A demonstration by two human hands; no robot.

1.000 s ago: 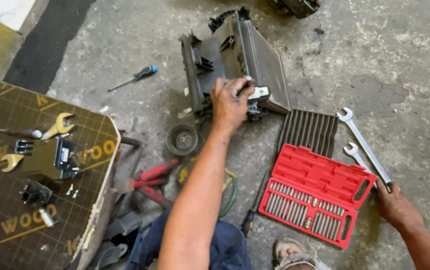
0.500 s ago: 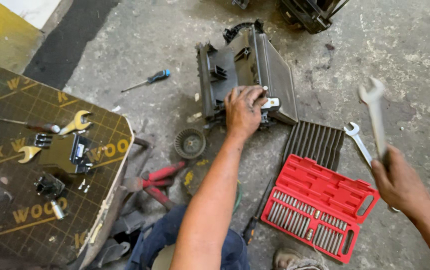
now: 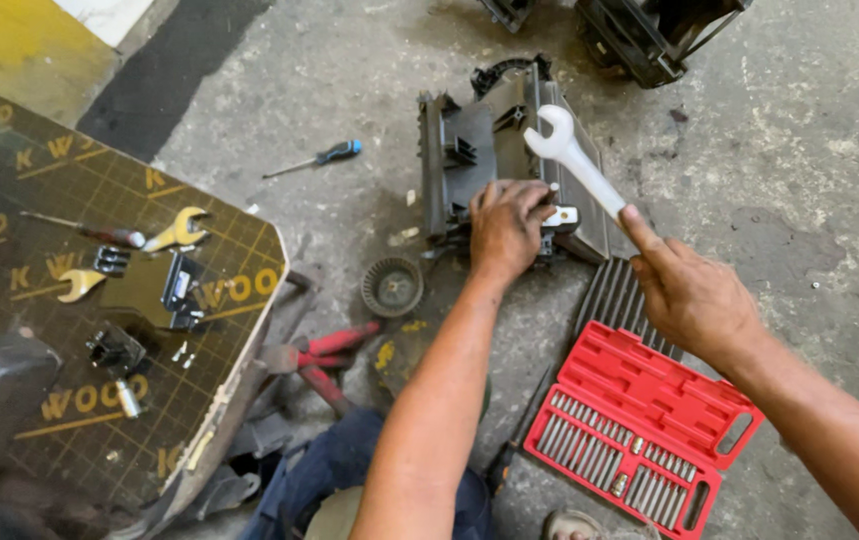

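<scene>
Lying at far left, a dark board (image 3: pixel 99 300) carries small spanners (image 3: pixel 177 230), a screwdriver and black clips, parked within arm's reach. A blue-handled screwdriver (image 3: pixel 324 156) rests apart on the concrete floor (image 3: pixel 799 170). Near the person's knee sit red-handled pliers (image 3: pixel 324 350) and a round black fan wheel (image 3: pixel 392 286), loose beside the work. Centre: the left hand (image 3: pixel 504 228) presses down on the black plastic housing (image 3: pixel 479 150), fingers curled over its near edge, apparently to steady it; the housing stands tilted on the floor just ahead of the person. Right hand (image 3: pixel 689 295) is closed around the shaft of a silver open-end spanner (image 3: pixel 571 158), index finger laid along it for control, jaw end raised over the housing top, just above the left knuckles. Whether the jaw touches a fitting can't be told. Below the right wrist, a red bit case (image 3: pixel 649 420) lies open, bits exposed for picking. More black housings (image 3: pixel 649 30) at top edge.
</scene>
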